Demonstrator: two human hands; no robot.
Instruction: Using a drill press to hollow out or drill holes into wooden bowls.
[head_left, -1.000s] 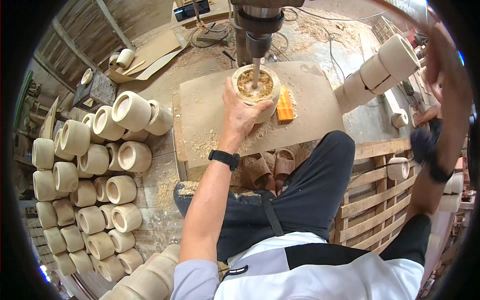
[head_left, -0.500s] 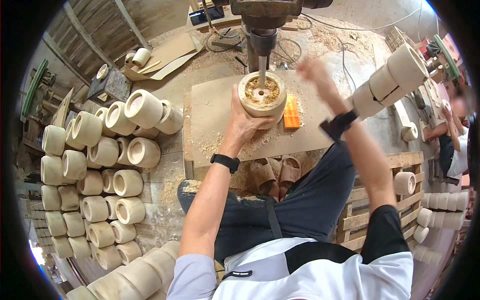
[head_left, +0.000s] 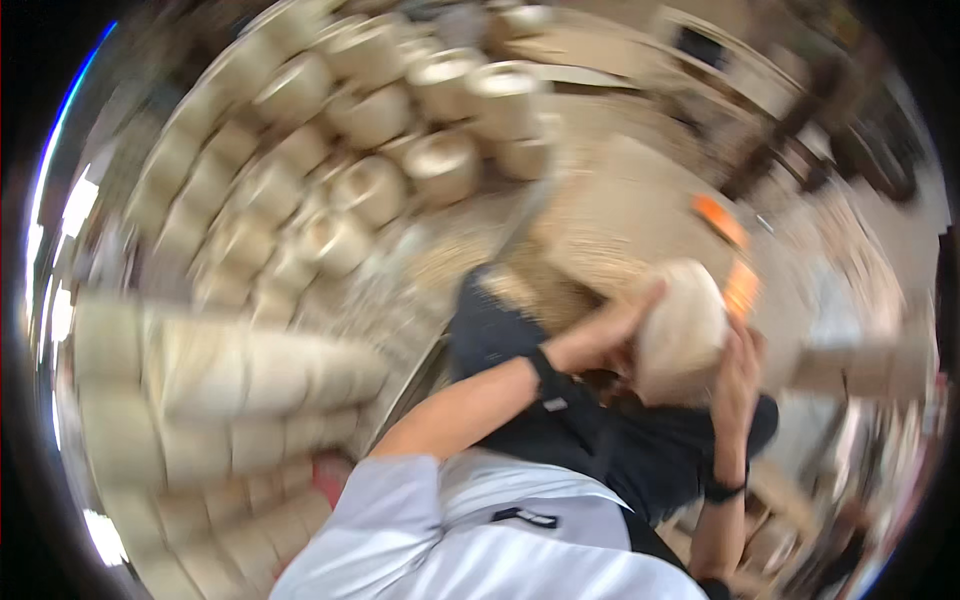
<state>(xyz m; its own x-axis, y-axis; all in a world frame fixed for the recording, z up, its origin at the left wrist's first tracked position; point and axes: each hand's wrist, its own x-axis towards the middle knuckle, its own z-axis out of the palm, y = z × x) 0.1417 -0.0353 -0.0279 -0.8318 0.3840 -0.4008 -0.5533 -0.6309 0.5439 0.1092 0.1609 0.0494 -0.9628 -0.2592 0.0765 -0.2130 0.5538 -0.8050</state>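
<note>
Between my two hands is a pale round wooden pot point(head_left: 684, 330), held above my lap and turned so that its hollow is hidden. My left hand point(head_left: 618, 335) wraps its left side, and my right hand point(head_left: 738, 372) grips its right side. Just beyond the pot lies an orange block point(head_left: 722, 220) on the board, smeared by motion; a second orange patch point(head_left: 741, 288) shows beside the pot. The drill press point(head_left: 800, 125) stands blurred at the far right, apart from the pot.
Stacked wooden pots point(head_left: 372, 190) fill the far left, and rows of more pots point(head_left: 250, 390) lie at the near left. A wood-shaving-strewn board point(head_left: 620, 200) spreads ahead of me. Another row of pots point(head_left: 860, 368) is blurred at the right.
The pot has come off the board below the drill, toward my body. My right hand has come down onto it. My view has swung left, so the drill press now shows farther right.
</note>
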